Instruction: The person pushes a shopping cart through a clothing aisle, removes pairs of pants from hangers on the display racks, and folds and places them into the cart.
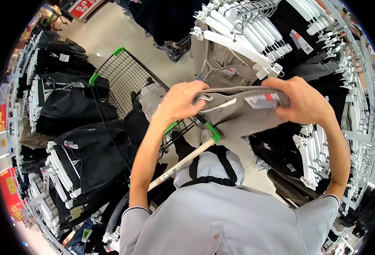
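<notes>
Both hands hold a pair of grey-brown pants by its elastic waistband, stretched between them in front of my chest. My left hand grips the left end of the waistband, near a white drawstring. At the right end, my right hand is closed on the waistband beside a white and red tag. The lower part of the pants hangs down and is slightly blurred. Just beyond, similar brown pants hang from a white hanger.
A wire shopping cart with green corners stands ahead on the left, its handle close to my body, with a light grey garment in it. Racks of dark pants line the left; white hangers crowd the right.
</notes>
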The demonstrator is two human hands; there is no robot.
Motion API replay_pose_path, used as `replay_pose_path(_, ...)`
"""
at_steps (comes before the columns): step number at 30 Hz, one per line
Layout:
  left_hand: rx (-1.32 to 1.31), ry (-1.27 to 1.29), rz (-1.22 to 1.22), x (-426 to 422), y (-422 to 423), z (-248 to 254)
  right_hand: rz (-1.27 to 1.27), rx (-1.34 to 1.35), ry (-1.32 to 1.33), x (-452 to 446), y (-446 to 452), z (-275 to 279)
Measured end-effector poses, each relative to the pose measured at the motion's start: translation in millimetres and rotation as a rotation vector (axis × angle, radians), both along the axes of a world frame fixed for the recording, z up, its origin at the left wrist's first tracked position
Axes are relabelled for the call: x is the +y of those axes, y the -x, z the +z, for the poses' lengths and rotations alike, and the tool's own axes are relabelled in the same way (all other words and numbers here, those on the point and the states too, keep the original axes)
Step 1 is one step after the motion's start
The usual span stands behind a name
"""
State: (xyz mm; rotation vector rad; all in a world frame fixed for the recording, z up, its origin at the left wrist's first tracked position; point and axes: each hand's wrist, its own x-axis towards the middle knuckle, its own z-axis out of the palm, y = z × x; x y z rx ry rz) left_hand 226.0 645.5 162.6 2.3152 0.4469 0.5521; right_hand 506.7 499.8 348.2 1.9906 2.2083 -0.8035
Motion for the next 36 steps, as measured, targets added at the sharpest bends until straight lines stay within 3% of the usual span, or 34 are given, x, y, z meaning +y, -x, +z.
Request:
replay_pose_path(6,0.095,0.174,0.033,17,8,73,-0.173,0.184,-0.338,10,4,-18)
replay_pose_path(8,0.112,0.272,0.071,17,3,75,-0.366,0.26,-0.491,15,9,-37)
replay_pose_path(10,-0.179,0.513,0.315,8,-19,61,-0.558,0.485,-0.316,24,22,-46)
replay_pose_path(12,-0.185,0.772,0.468,-13,-45,49,-0.705,0.711,-0.134,33,42,-48)
replay_pose_path(13,-0.243,0.785,0.425,-28,-57,56,-0.755,0.968,-0.044,37,50,-51)
replay_pose_path(16,-0.337,0.819,0.369,-88,-75,59,-0.893,1.097,0.177,46,61,-36)
replay_pose_path(18,-0.442,0.548,0.308,-102,-78,53,-0.875,0.998,0.098,48,61,-54)
replay_pose_path(19,-0.557,0.779,0.214,-104,-75,53,-0.887,0.988,0.121,51,63,-55)
replay_pose_path(23,-0.799,0.919,0.088,-96,-68,37,-0.9,1.077,0.111,56,59,-74)
replay_pose_path(26,-0.918,1.344,0.146,-81,-58,26,-0.96,1.133,0.056,57,66,-83)
replay_pose_path(28,-0.882,1.564,0.276,-65,-45,26,-0.98,1.085,0.058,57,70,-86)
replay_pose_path(30,-0.698,1.623,0.363,-54,-38,16,-0.973,1.109,0.06,56,69,-99)
replay_pose_path(34,-0.542,1.687,0.324,-55,-35,-6,-0.857,1.071,0.083,60,73,-101)
replay_pose_path(36,-0.591,1.663,0.308,-60,-34,-7,-0.79,0.875,0.01,61,75,-106)
